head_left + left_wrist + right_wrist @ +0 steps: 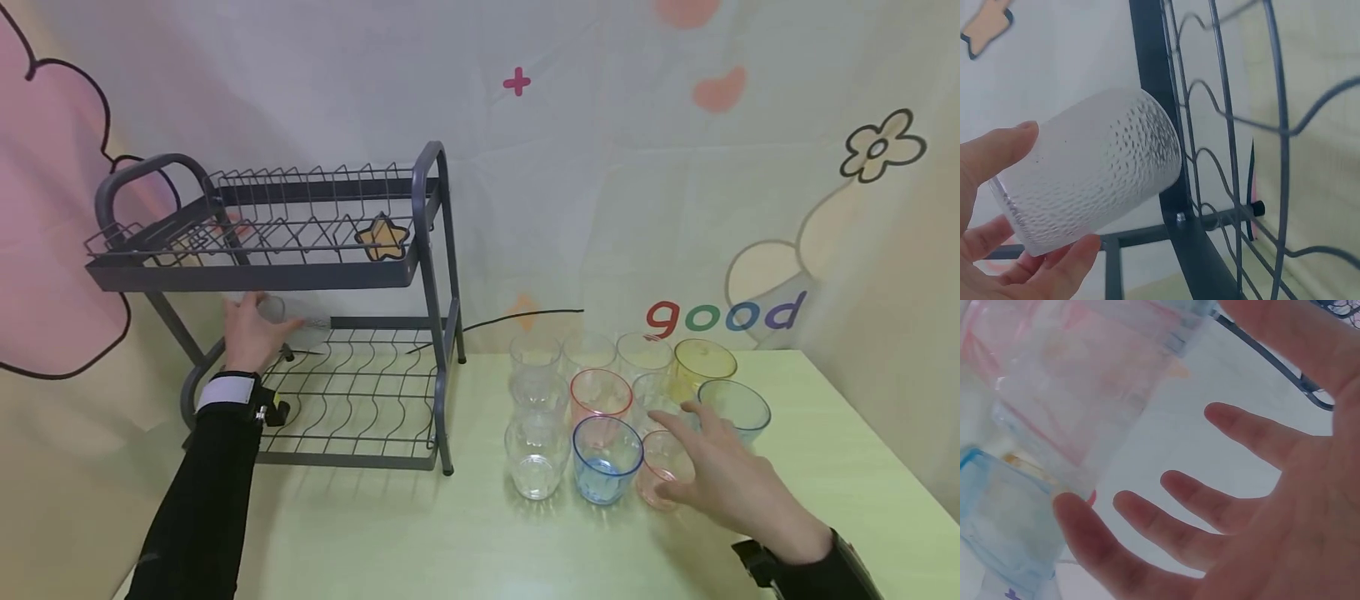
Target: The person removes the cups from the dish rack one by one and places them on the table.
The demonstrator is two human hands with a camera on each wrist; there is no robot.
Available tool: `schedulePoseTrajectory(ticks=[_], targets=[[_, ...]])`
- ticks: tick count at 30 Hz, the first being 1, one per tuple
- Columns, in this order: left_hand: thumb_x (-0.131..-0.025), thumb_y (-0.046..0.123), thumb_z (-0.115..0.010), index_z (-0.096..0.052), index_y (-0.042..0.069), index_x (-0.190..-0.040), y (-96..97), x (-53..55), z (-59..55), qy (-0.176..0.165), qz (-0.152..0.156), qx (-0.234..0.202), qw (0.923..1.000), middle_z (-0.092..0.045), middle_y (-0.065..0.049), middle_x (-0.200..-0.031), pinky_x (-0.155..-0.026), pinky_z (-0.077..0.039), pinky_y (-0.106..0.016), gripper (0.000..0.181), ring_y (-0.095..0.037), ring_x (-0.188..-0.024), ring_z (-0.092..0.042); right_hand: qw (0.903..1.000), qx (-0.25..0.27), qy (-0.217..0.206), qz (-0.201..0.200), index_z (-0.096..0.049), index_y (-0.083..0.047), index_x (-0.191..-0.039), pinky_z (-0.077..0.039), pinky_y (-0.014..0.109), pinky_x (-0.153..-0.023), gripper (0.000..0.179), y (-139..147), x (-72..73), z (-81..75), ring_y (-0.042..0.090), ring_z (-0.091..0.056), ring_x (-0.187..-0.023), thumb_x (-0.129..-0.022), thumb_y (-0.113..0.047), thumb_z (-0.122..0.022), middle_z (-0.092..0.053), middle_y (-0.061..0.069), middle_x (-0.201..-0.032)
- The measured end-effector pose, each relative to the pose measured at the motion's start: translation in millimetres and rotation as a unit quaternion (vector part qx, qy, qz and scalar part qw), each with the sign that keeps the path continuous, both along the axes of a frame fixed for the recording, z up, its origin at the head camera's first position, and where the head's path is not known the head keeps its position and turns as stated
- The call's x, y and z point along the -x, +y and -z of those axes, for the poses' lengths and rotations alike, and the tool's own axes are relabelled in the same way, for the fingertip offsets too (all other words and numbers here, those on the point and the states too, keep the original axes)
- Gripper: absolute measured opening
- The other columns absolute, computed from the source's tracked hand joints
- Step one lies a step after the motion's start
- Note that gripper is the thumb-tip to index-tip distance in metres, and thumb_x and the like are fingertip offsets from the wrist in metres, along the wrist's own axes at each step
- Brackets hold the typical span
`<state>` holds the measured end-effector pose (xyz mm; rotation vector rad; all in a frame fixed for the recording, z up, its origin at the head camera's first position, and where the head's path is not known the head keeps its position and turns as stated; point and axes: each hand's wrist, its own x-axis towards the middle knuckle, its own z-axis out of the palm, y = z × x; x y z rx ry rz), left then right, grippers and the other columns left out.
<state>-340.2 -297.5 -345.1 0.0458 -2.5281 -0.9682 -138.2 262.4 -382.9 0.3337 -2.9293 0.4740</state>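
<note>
My left hand (251, 333) grips a clear dimpled glass (1097, 162) between thumb and fingers, inside the dish rack just above its lower wire shelf (360, 459). The glass lies tilted on its side, its base end close to the shelf wires in the left wrist view. My right hand (731, 483) hovers with spread fingers over the front right of a group of cups. Nearest its thumb and fingers stand a pink-tinted cup (657, 482) and a light teal-rimmed cup (738, 408). In the right wrist view nothing lies within its fingers.
The grey two-tier rack (255, 277) stands at the left. Beside the pink-tinted cup are a blue cup (600, 483) and a clear glass (536, 475); behind are a red-rimmed cup (600, 392), a yellow cup (705, 360) and several clear ones on the pale table (480, 542).
</note>
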Motion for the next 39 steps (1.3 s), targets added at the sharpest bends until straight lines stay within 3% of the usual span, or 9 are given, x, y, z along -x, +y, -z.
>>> schedulePoseTrajectory(ticks=[7, 13, 18, 22, 26, 33, 39], targets=[[-0.09, 0.037, -0.071, -0.038, -0.004, -0.141, 6.7, -24.0, -3.4, -0.003, 0.034, -0.049, 0.9982, -0.042, -0.031, -0.138, -0.094, -0.039, -0.058, 0.073, -0.046, -0.12, -0.043, 0.9988, 0.024, 0.034, -0.025, -0.047, -0.014, -0.141, -0.049, 0.065, -0.056, 0.082, -5, 0.3, -14.2, 0.05, -0.039, -0.121, -0.072, -0.032, -0.087, -0.035, 0.03, -0.141], [-0.088, 0.047, -0.07, -0.036, 0.004, -0.142, 15.0, -53.2, -6.4, -0.027, 0.062, -0.139, 0.988, -0.042, -0.022, -0.141, -0.089, -0.043, -0.041, 0.077, -0.035, -0.118, -0.045, 0.9951, 0.062, 0.054, -0.055, -0.046, -0.012, -0.142, -0.048, 0.068, -0.075, 0.079, -14, 2.2, -26.6, 0.05, -0.037, -0.125, -0.075, -0.03, -0.085, -0.035, 0.028, -0.143], [-0.091, 0.038, -0.069, -0.03, 0.007, -0.144, 27.2, -79.8, -7.1, -0.037, 0.124, -0.223, 0.9663, -0.041, -0.017, -0.138, -0.084, -0.052, -0.022, 0.073, -0.021, -0.115, -0.051, 0.9933, 0.076, 0.056, -0.066, -0.045, -0.014, -0.144, -0.045, 0.068, -0.082, 0.078, -25, 3.6, -36.2, 0.048, -0.039, -0.125, -0.079, -0.036, -0.082, -0.036, 0.024, -0.144], [-0.094, 0.027, -0.067, -0.028, 0.011, -0.149, 35.9, -96.1, -2.8, -0.018, 0.182, -0.289, 0.9398, -0.043, -0.014, -0.126, -0.08, -0.055, -0.024, 0.069, -0.016, -0.11, -0.055, 0.9908, 0.093, 0.056, -0.08, -0.043, -0.018, -0.147, -0.048, 0.062, -0.083, 0.077, -34, 2.9, -42.6, 0.043, -0.042, -0.124, -0.082, -0.039, -0.079, -0.037, 0.021, -0.143], [-0.098, 0.022, -0.061, -0.03, 0.011, -0.152, 42.7, -110.2, 3.0, -0.018, 0.237, -0.328, 0.9142, -0.039, -0.011, -0.126, -0.084, -0.055, -0.029, 0.062, -0.022, -0.112, -0.053, 0.9866, 0.117, 0.055, -0.1, -0.042, -0.02, -0.147, -0.046, 0.061, -0.088, 0.076, -42, 3.3, -46.4, 0.039, -0.041, -0.125, -0.083, -0.04, -0.078, -0.038, 0.016, -0.143], [-0.101, 0.018, -0.055, -0.039, 0.009, -0.146, 62.8, -129.5, 3.8, -0.023, 0.29, -0.321, 0.9016, -0.037, -0.012, -0.139, -0.089, -0.052, -0.029, 0.048, -0.032, -0.117, -0.047, 0.9787, 0.151, 0.051, -0.129, -0.044, -0.019, -0.146, -0.046, 0.06, -0.09, 0.073, -58, 4.9, -51.6, 0.038, -0.047, -0.124, -0.085, -0.042, -0.076, -0.04, 0.012, -0.144], [-0.101, 0.012, -0.054, -0.039, 0.01, -0.144, 80.3, -137.3, -3.2, -0.012, 0.321, -0.341, 0.8836, -0.035, -0.011, -0.143, -0.094, -0.05, -0.032, 0.045, -0.037, -0.122, -0.042, 0.9671, 0.194, 0.042, -0.159, -0.043, -0.019, -0.147, -0.047, 0.056, -0.093, 0.074, -73, 6.6, -54.5, 0.032, -0.049, -0.122, -0.084, -0.039, -0.077, -0.04, 0.007, -0.143]])
